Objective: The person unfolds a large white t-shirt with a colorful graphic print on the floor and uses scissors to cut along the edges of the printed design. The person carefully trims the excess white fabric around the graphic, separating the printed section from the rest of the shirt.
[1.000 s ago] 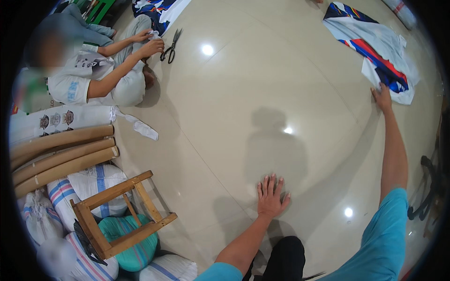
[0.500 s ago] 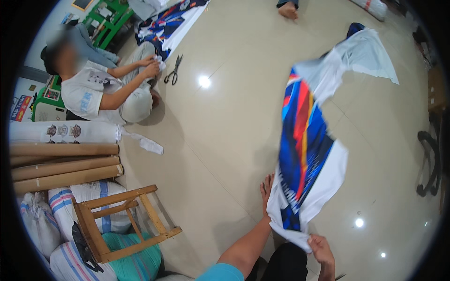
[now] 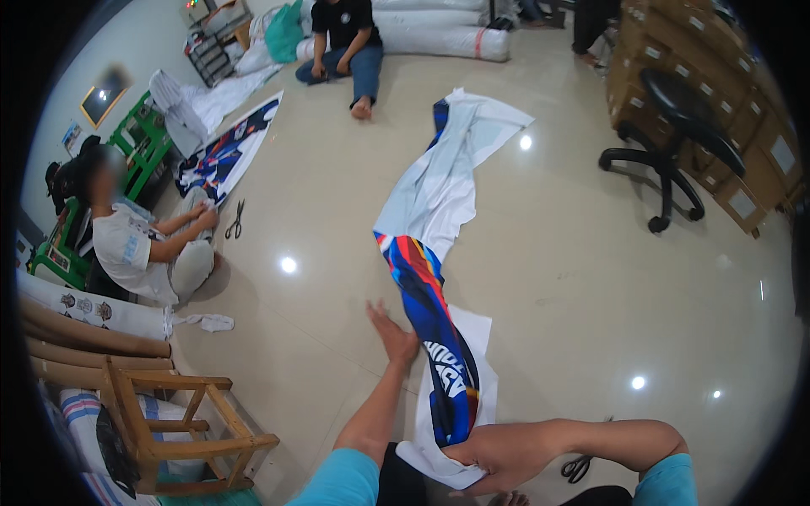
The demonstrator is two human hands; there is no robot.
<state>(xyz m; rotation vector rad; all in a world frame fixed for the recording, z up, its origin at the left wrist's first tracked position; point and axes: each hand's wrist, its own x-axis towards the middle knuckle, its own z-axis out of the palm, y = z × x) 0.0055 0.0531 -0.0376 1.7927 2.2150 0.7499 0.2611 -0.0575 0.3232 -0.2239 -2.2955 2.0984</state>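
A long piece of printed fabric (image 3: 422, 291), blue with red, orange and white, stretches away from my lap over the tiled floor. Its far part is twisted so the pale reverse side (image 3: 439, 173) faces up. Beside the fabric's left edge is my left hand (image 3: 392, 333), fingers spread and slightly blurred, with nothing in it. My right hand (image 3: 481, 462) grips the white near end of the fabric close to my knees, its fingertips partly hidden. Black scissors (image 3: 576, 468) lie on the floor near my right forearm.
A wooden stool (image 3: 186, 426) lies tipped over sacks at left, below cardboard tubes (image 3: 93, 333). A co-worker (image 3: 143, 240) sits on the left near other scissors (image 3: 235, 219); another person (image 3: 346, 51) sits farther back. A wheeled black chair (image 3: 675, 143) stands before stacked boxes (image 3: 742, 118).
My view has swung up and right. The fabric, blurred before, now lies more stretched out ahead. My right hand has come inward across my lap with the near end.
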